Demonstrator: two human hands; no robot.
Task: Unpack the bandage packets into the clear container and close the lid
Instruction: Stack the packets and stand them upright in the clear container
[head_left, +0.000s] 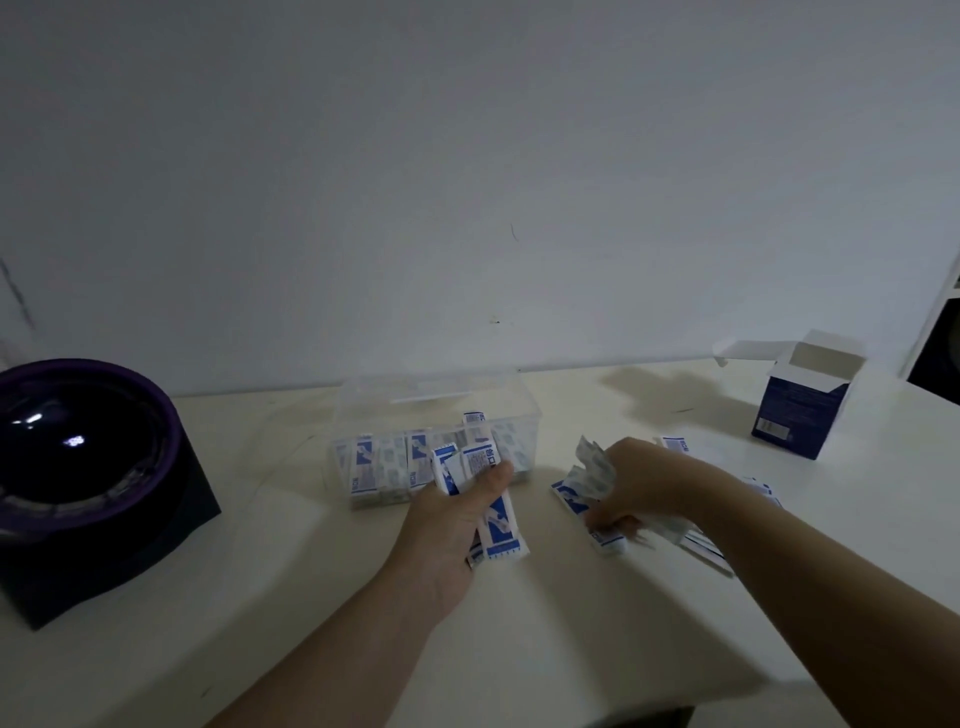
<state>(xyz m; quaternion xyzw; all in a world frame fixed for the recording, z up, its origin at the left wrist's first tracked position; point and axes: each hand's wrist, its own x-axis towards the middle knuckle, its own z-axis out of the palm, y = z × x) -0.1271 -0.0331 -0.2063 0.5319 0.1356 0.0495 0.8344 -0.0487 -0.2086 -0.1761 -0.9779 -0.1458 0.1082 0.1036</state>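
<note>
A clear plastic container (519, 410) stands at the back middle of the table, its lid up behind it, with several blue-and-white bandage packets standing inside. Just in front of it, my left hand (447, 525) grips a small stack of bandage packets (501, 525). To the right, my right hand (639, 483) is curled over a loose pile of packets (576, 493) on the table, with some between its fingers. More packets (701, 545) lie under and behind that wrist.
An opened blue-and-white cardboard box (800, 410) stands at the back right, flaps up. A dark purple-rimmed round appliance (78, 467) on a black base sits at the left. The cream table (311, 597) ends at the wall behind and at an edge front right.
</note>
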